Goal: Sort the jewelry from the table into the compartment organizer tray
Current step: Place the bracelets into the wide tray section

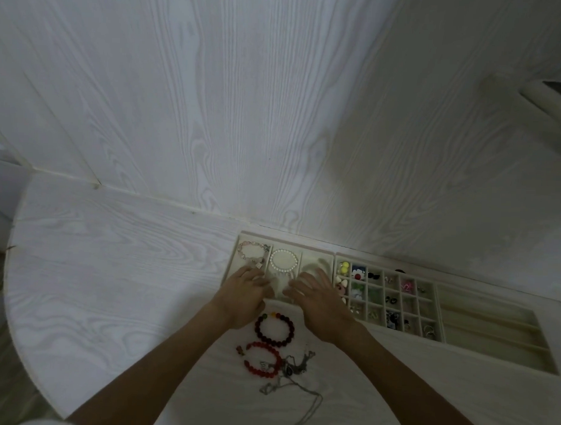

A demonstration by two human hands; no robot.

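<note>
Judging by the tray [335, 257], you are partway through: a pink bracelet [251, 255] and a pearl bracelet [283, 263] sit in its 2 leftmost compartments, and the small grid cells hold earrings. Your left hand [245, 293] and right hand [320, 301] hover apart over the tray's near edge, fingers relaxed, holding nothing I can see. Left on the desk [112, 270]: a dark beaded bracelet [275, 327], a red bracelet [263, 359], and tangled chains [294, 373].

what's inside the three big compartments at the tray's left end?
Left: pink bead bracelet. Middle: white pearl bracelet. Right: a pale ring shape, too faint to identify. Both hands cover the near halves.
</note>
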